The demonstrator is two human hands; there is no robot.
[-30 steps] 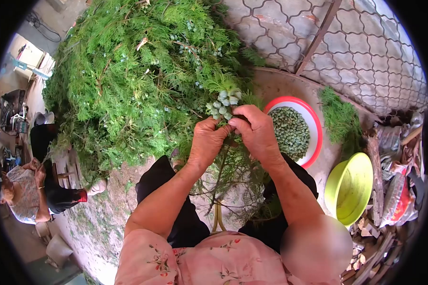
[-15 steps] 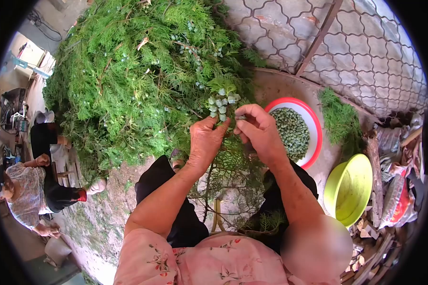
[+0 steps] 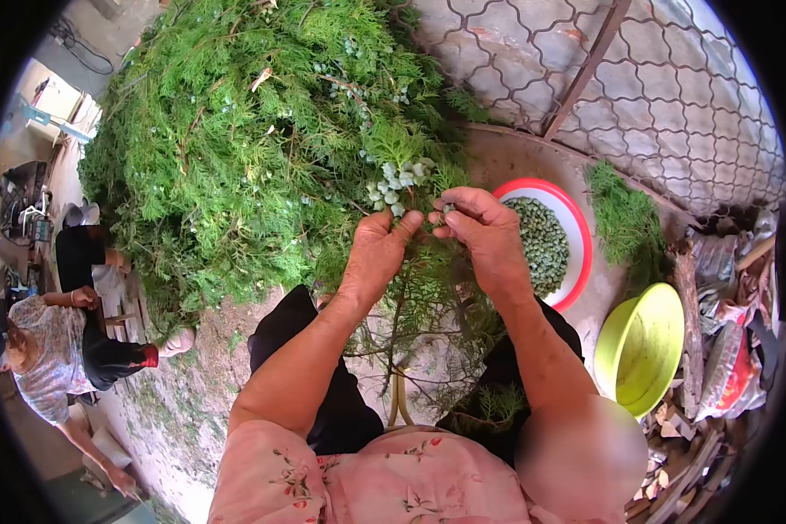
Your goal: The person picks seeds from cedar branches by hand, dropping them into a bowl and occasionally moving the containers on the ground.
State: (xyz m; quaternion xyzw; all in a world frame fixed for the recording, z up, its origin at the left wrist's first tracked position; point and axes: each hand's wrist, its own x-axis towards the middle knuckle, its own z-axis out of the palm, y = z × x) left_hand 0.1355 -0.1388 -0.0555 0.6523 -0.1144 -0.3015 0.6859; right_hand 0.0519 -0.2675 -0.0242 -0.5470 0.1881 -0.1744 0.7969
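My left hand pinches a leafy conifer branch between thumb and fingers. A cluster of pale blue-green cones sticks up just above its fingertips. Close beside it, my right hand is closed in a pinch on a small green cone. The lower part of the branch hangs down between my knees. Right behind my right hand stands a white bowl with a red rim, holding many loose green cones.
A large heap of cut conifer branches rises ahead and left. On the right are a yellow-green basin, a loose green sprig and a wire mesh panel. Another person sits at the far left.
The cone cluster has tilted and shifted slightly left in my left hand. My right hand has moved a little to the right. The other person's arm has reached lower.
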